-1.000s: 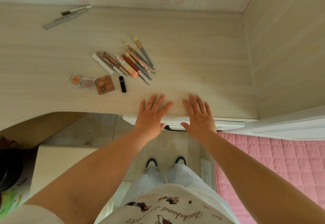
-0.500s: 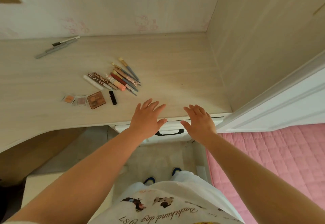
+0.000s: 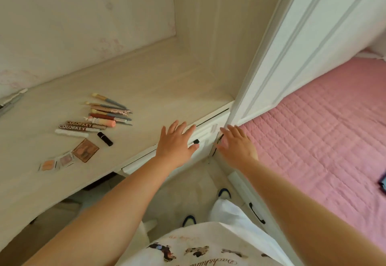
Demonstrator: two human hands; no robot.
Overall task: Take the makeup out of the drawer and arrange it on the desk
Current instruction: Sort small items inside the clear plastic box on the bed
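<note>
The makeup lies on the pale desk, on its left part. There are thin brushes and pencils side by side, with a peach tube among them. Just below them lie two brown sticks that say COLORKEY and a white stick. A small black lipstick lies next to those. Near the front edge sit a brown eye-shadow box and two little clear boxes with pink and orange color. The white drawer under the desk edge looks pushed in, and a bit of its black handle shows. The left hand is flat with its fingers spread wide, over the desk edge and the drawer front, and holds nothing. The right hand is spread wide too, near the drawer's right end, and holds nothing. To the right are a white door and a pink quilted bed.
</note>
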